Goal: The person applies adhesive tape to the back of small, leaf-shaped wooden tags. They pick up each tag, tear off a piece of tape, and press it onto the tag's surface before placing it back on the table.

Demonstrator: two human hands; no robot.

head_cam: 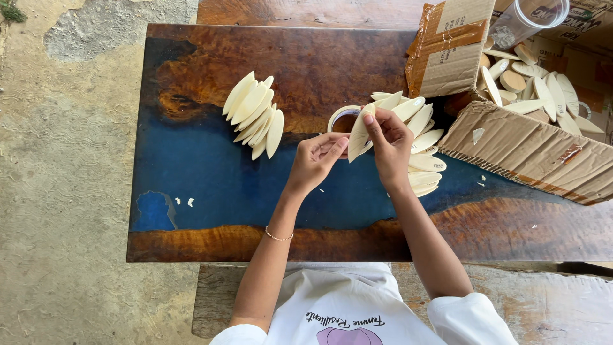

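Observation:
My right hand [389, 144] pinches a pale, leaf-shaped wooden piece [357, 135] by its upper end, holding it upright above the table. My left hand [316, 160] is closed beside its lower half, with the fingertips touching it. Just behind the hands sits a roll of tape [341, 117]. To the right of my right hand, a fanned pile of the same pale pieces [423, 142] lies on the table. A second, neatly overlapped row of pieces [255, 114] lies to the left.
The table [211, 185] is dark wood with a blue resin centre. An open cardboard box [530, 147] at the right holds several more pieces. A clear plastic cup [527, 19] stands at the box's far side. Small white scraps [184, 202] lie at the left.

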